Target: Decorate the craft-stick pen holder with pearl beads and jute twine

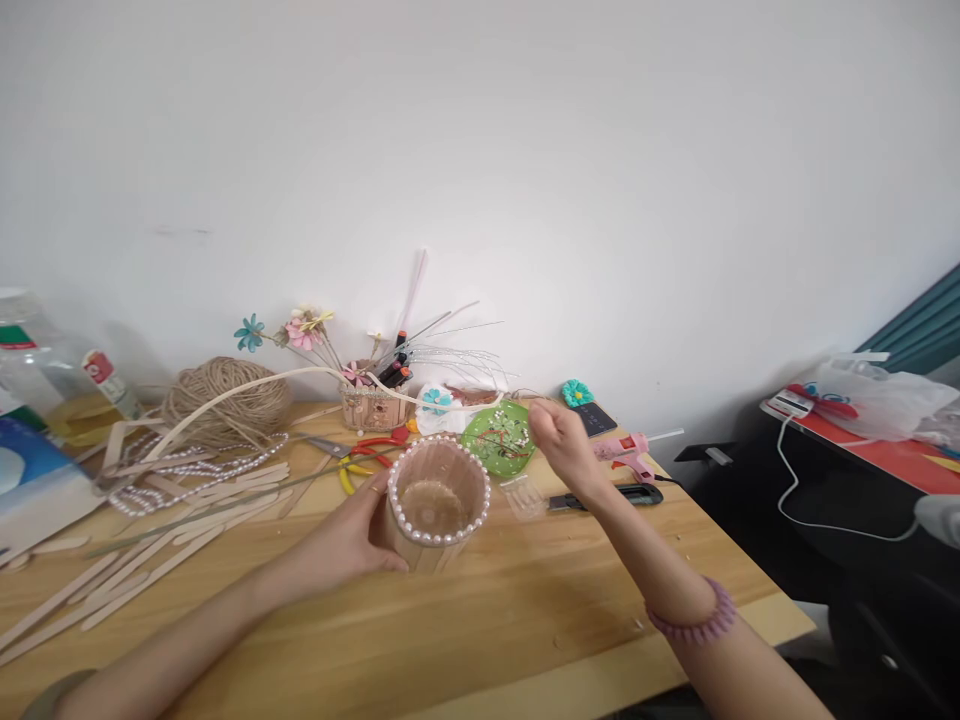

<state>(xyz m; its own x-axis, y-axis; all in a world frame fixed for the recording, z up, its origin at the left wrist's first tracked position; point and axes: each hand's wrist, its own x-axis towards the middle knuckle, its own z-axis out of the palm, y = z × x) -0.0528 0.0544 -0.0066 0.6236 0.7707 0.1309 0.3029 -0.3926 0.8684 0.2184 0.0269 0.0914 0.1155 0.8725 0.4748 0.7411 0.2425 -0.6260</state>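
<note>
My left hand (352,530) is wrapped round the side of a round cup (424,550) faced with wooden craft sticks, a string of white pearl beads (480,510) running along its rim. The cup stands tilted a little towards me, and its inside shows a pale brown bottom. To the right of the cup, my right hand (559,440) is raised and closed, beside a green plate (517,462) of small beads and bits. Whatever its fingers hold is hidden. A long cream strip (247,388) arches across from the left and ends near the plate.
Craft sticks (150,560), bead strings (262,452) and a twine ball (225,405) lie left. Yellow-handled scissors (346,472), red-handled pliers (382,440) and a flower-filled stick pot (375,408) stand or lie behind the cup. A box cutter (607,497) and pink glue gun (626,450) lie right.
</note>
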